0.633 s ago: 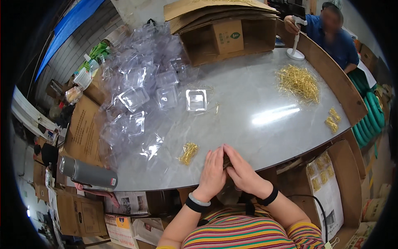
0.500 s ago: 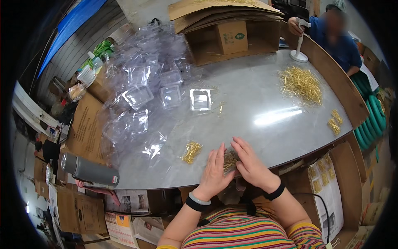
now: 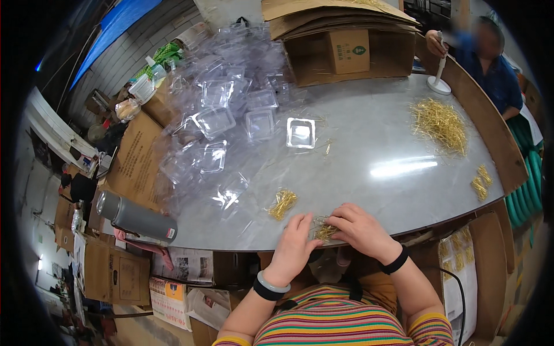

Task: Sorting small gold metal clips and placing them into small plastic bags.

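Observation:
A small bunch of thin gold metal pins (image 3: 325, 229) lies between my hands at the table's front edge. My left hand (image 3: 294, 247) closes in on its left side with bent fingers, thumb toward the bunch. On the other side my right hand (image 3: 363, 232) has curled fingers and its thumb against the pins. Part of the bunch is hidden under my fingers. Just beyond my left hand sits another small bunch of gold pins (image 3: 283, 204). A large loose heap of gold pins (image 3: 440, 127) lies at the far right, with smaller bunches (image 3: 480, 183) nearer the right edge.
Clear plastic boxes (image 3: 213, 124) pile up on the left; one box (image 3: 300, 134) stands apart mid-table. A grey bottle (image 3: 138, 218) lies at the left edge. An open carton (image 3: 378, 60) stands at the back. Across a cardboard barrier, a person (image 3: 490, 75) grips a white stand (image 3: 440, 84).
My fingers, stretched out before on both sides of the bunch, are now bent in around it. The whole view has shifted, so the table sits further right.

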The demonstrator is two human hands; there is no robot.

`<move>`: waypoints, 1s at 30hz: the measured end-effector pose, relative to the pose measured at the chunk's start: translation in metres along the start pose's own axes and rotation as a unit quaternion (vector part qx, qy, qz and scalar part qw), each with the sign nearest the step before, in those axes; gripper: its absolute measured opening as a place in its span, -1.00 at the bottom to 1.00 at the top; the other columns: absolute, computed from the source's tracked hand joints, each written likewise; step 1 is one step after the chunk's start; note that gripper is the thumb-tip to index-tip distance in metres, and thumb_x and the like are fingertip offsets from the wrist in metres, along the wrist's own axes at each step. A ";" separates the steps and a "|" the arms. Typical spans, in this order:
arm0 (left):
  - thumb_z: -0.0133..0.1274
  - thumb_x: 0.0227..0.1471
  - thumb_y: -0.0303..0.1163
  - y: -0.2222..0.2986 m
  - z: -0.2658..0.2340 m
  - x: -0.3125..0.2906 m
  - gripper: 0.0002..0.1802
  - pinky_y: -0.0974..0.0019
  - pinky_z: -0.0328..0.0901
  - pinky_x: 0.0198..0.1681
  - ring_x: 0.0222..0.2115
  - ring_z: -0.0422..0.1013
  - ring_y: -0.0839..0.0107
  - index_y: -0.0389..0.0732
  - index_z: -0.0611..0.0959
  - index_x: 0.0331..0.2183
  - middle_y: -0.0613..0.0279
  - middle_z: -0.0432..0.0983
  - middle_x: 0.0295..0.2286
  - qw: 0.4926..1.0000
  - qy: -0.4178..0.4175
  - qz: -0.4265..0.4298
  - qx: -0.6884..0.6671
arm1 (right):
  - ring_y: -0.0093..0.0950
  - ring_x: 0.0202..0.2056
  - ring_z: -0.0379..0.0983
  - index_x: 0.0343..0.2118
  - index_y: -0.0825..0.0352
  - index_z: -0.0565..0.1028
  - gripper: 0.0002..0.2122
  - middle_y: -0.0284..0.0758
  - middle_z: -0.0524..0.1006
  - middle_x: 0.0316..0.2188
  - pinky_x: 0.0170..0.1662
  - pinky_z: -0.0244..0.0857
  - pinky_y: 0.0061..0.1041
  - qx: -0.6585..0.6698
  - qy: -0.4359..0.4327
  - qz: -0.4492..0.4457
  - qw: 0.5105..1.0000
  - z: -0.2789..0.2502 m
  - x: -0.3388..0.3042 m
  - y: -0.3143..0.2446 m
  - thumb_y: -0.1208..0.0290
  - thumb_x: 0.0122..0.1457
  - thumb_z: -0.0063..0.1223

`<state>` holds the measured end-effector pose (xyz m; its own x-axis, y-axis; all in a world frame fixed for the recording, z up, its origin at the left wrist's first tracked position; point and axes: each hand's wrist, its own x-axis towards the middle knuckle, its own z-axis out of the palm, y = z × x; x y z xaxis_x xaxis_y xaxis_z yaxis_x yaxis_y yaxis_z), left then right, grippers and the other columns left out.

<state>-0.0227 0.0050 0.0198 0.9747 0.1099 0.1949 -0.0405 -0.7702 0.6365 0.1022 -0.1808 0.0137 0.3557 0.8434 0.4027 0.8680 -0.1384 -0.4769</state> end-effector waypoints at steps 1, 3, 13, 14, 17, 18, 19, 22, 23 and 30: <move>0.28 -0.10 -0.54 -0.003 0.000 -0.001 -0.30 0.06 0.33 -0.01 -0.08 0.39 -0.07 -0.38 0.42 0.11 -0.12 0.39 -0.07 1.000 0.003 -0.020 -0.019 | -0.23 0.01 0.40 -0.06 0.33 0.47 -0.59 -0.24 0.47 -0.10 0.12 0.32 -0.32 -0.003 0.009 0.002 1.000 0.000 0.001 -0.003 0.41 0.00 0.28; 0.26 -0.09 -0.58 -0.006 -0.001 0.004 -0.33 0.10 0.36 -0.05 -0.13 0.42 -0.02 -0.38 0.43 0.10 -0.09 0.39 -0.11 0.999 -0.018 -0.032 -0.029 | -0.23 0.02 0.40 -0.06 0.34 0.47 -0.60 -0.23 0.46 -0.06 0.09 0.34 -0.32 -0.010 0.028 0.008 1.000 0.003 0.002 -0.007 0.41 0.00 0.27; 0.29 -0.05 -0.46 0.006 0.006 0.017 -0.18 0.11 0.22 0.19 0.09 0.29 0.00 -0.34 0.31 0.21 -0.10 0.28 0.06 0.998 -0.010 0.042 -0.050 | -0.16 0.07 0.38 0.00 0.38 0.44 -0.67 -0.17 0.43 0.03 0.12 0.32 -0.32 0.037 0.061 0.050 0.996 0.003 -0.005 -0.001 0.54 0.14 0.10; 0.28 -0.03 -0.43 0.005 0.008 0.018 -0.18 0.06 0.15 0.23 0.14 0.22 -0.05 -0.36 0.29 0.22 -0.12 0.25 0.10 0.998 -0.011 0.063 -0.028 | -0.14 0.08 0.37 0.01 0.39 0.43 -0.68 -0.15 0.43 0.04 0.13 0.31 -0.32 0.089 0.095 0.074 0.989 0.007 -0.007 0.004 0.57 0.17 0.06; 0.24 0.03 -0.37 -0.001 0.018 0.023 -0.16 -0.05 -0.01 0.33 0.26 0.05 -0.16 -0.42 0.22 0.24 -0.19 0.16 0.18 0.992 -0.021 0.113 0.049 | -0.07 0.13 0.32 0.07 0.42 0.39 -0.66 -0.09 0.37 0.11 0.18 0.25 -0.30 0.148 0.196 0.157 0.957 0.011 -0.015 0.004 0.66 0.20 -0.06; 0.21 0.06 -0.37 -0.001 0.024 0.024 -0.17 -0.08 -0.02 0.33 0.27 0.03 -0.18 -0.43 0.20 0.24 -0.21 0.14 0.20 0.989 -0.032 0.123 0.080 | -0.05 0.15 0.30 0.09 0.43 0.37 -0.64 -0.06 0.35 0.14 0.20 0.22 -0.28 0.151 0.228 0.185 0.944 0.014 -0.018 0.000 0.69 0.21 -0.10; 0.18 0.09 -0.38 -0.002 0.029 0.025 -0.18 -0.11 -0.03 0.33 0.29 0.01 -0.20 -0.45 0.18 0.25 -0.23 0.12 0.21 0.984 -0.043 0.133 0.111 | -0.04 0.18 0.26 0.12 0.43 0.34 -0.60 -0.04 0.30 0.17 0.23 0.18 -0.27 0.138 0.232 0.193 0.943 0.018 -0.021 -0.007 0.71 0.19 -0.12; 0.09 0.13 -0.48 -0.006 0.038 0.026 -0.26 -0.17 -0.03 0.32 0.27 0.03 -0.22 -0.47 0.16 0.25 -0.26 0.12 0.19 0.980 -0.048 0.156 0.111 | 0.02 0.32 0.05 0.24 0.47 0.19 -0.45 0.06 0.10 0.30 0.36 -0.03 -0.19 0.149 0.216 0.216 0.941 0.031 -0.033 -0.028 0.75 0.12 -0.17; 0.07 0.12 -0.51 -0.006 0.039 0.026 -0.27 -0.16 -0.02 0.32 0.26 0.04 -0.22 -0.47 0.17 0.24 -0.27 0.13 0.19 0.979 -0.043 0.164 0.113 | 0.02 0.35 0.00 0.25 0.48 0.15 -0.43 0.09 0.05 0.32 0.38 -0.08 -0.20 0.132 0.205 0.220 0.944 0.035 -0.030 -0.036 0.74 0.11 -0.15; -0.01 0.11 -0.60 -0.007 0.038 0.023 -0.38 -0.05 0.07 0.30 0.21 0.14 -0.22 -0.51 0.24 0.19 -0.30 0.18 0.13 0.982 -0.010 0.158 0.105 | 0.03 0.35 0.00 0.26 0.48 0.16 -0.43 0.06 0.08 0.33 0.36 -0.01 -0.17 0.120 0.178 0.156 0.964 0.021 -0.014 -0.029 0.72 0.13 -0.10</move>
<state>0.0084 -0.0112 -0.0090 0.9248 -0.1661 0.3422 -0.2975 -0.8765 0.3785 0.0648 -0.1779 0.0060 0.7202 0.5430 0.4319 0.6089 -0.1963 -0.7686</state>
